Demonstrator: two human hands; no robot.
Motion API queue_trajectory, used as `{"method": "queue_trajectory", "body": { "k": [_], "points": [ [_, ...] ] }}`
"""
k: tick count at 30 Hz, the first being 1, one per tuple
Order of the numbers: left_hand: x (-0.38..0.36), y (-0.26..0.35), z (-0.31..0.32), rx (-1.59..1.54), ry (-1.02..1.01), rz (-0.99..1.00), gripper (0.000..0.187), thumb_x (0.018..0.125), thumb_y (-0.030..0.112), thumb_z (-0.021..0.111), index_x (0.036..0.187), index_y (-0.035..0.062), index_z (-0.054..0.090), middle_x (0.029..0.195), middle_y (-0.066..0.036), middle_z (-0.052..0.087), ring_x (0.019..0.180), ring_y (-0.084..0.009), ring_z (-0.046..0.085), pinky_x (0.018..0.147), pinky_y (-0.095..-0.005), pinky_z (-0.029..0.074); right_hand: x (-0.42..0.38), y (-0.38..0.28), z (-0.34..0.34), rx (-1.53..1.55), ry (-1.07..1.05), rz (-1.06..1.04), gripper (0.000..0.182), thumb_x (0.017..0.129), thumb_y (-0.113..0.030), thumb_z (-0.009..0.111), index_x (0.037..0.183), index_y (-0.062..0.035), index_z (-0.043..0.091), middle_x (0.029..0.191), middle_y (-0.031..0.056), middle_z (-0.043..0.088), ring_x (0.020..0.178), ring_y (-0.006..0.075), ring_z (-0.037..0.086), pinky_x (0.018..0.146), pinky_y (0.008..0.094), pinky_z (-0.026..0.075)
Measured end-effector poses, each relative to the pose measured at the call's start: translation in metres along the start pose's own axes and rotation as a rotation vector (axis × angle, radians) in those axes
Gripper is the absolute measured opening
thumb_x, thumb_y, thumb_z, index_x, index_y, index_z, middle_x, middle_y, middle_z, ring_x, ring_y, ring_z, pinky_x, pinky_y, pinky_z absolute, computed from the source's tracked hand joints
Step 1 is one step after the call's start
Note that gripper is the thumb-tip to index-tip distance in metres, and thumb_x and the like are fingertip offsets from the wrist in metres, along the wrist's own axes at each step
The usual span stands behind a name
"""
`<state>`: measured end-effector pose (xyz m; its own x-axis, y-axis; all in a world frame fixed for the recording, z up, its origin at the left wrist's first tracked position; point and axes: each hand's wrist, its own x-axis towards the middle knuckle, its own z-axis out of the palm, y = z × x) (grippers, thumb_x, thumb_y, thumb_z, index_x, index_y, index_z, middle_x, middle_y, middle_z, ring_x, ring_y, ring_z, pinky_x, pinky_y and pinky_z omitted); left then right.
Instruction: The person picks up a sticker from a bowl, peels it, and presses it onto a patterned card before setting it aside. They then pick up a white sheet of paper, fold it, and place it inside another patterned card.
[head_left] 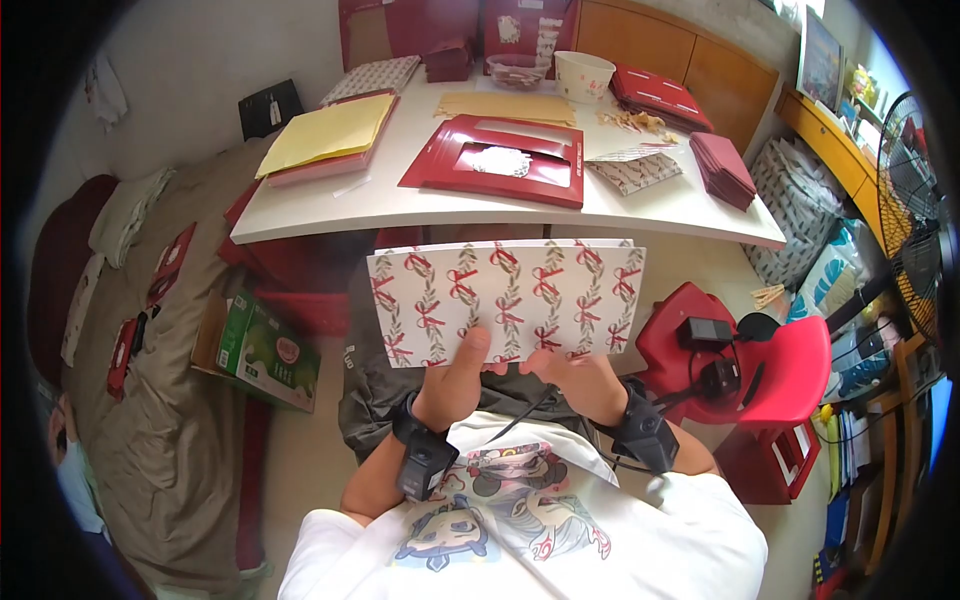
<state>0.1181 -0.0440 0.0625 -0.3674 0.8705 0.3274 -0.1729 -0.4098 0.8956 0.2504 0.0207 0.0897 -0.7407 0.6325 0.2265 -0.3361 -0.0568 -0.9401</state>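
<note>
A white card (545, 290) printed with red bows and green leaf sprigs is held up in front of my chest, below the table edge. A second layer shows just behind its top edge. My left hand (455, 382) grips the lower edge near the middle, thumb on the printed face and fingers hidden behind. Close beside it, my right hand (582, 384) pinches the same lower edge, thumb in front. On the table beyond lies a flat red window box (450, 182), with a patterned folded piece (640, 172) to its right.
The white table (340, 218) carries yellow sheets (330, 135), dark red envelopes (722, 170), a paper bucket (583, 77) and a plastic tub (518, 70). A red chair (790, 370) holding black devices stands right, near a fan (908, 200). At left are a green carton (265, 350) and a bed (180, 400).
</note>
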Motion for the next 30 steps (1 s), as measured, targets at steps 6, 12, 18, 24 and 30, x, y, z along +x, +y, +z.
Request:
{"method": "queue_trajectory", "body": {
  "k": [6, 12, 18, 24, 30],
  "points": [
    [-0.001, -0.004, 0.001, -0.065, -0.122, -0.085, 0.03, 0.086, 0.026, 0.041, 0.102, 0.0012, 0.047, 0.089, -0.006, 0.054, 0.071, -0.011, 0.053, 0.059, -0.0228, 0.045, 0.0, 0.005, -0.001, -0.007, 0.001, 0.02, 0.013, 0.078, -0.017, 0.054, 0.081, -0.0042, 0.054, 0.07, 0.0006, 0.053, 0.06, 0.0068, 0.045, 0.052, 0.0189, 0.034],
    [0.002, -0.011, -0.009, -0.13, -0.284, -0.128, 0.031, 0.086, 0.028, 0.043, 0.103, 0.0027, 0.048, 0.094, -0.006, 0.053, 0.08, -0.0115, 0.052, 0.068, -0.0239, 0.042, -0.002, 0.011, -0.01, -0.017, -0.031, -0.007, 0.016, 0.08, -0.015, 0.053, 0.09, -0.0025, 0.052, 0.078, 0.0031, 0.055, 0.068, 0.0086, 0.05, 0.057, 0.0206, 0.039],
    [0.001, -0.005, -0.006, 0.046, -0.227, -0.082, 0.032, 0.085, 0.032, 0.044, 0.098, 0.0032, 0.049, 0.09, -0.004, 0.052, 0.078, -0.011, 0.048, 0.068, -0.0245, 0.04, -0.005, 0.005, -0.011, -0.056, -0.066, -0.003, 0.02, 0.082, -0.013, 0.051, 0.098, -0.0009, 0.051, 0.086, 0.0055, 0.058, 0.075, 0.0104, 0.054, 0.064, 0.0221, 0.044],
    [0.002, -0.006, -0.007, 0.006, -0.292, -0.048, 0.041, 0.081, 0.041, 0.047, 0.097, 0.0033, 0.049, 0.084, -0.003, 0.052, 0.077, -0.0111, 0.047, 0.066, -0.0247, 0.039, -0.006, 0.001, -0.011, -0.049, -0.062, -0.046, 0.019, 0.083, -0.015, 0.05, 0.097, -0.0014, 0.052, 0.086, 0.0056, 0.058, 0.074, 0.0107, 0.053, 0.065, 0.0227, 0.043],
    [0.006, -0.016, -0.014, -0.008, -0.25, 0.008, 0.043, 0.082, 0.045, 0.042, 0.093, 0.0026, 0.048, 0.079, -0.003, 0.05, 0.071, -0.0104, 0.045, 0.064, -0.0233, 0.036, -0.006, 0.005, -0.014, -0.03, 0.022, -0.107, 0.016, 0.082, -0.015, 0.051, 0.091, -0.002, 0.053, 0.082, 0.0042, 0.057, 0.067, 0.0098, 0.05, 0.061, 0.0222, 0.041]
  ]
}}
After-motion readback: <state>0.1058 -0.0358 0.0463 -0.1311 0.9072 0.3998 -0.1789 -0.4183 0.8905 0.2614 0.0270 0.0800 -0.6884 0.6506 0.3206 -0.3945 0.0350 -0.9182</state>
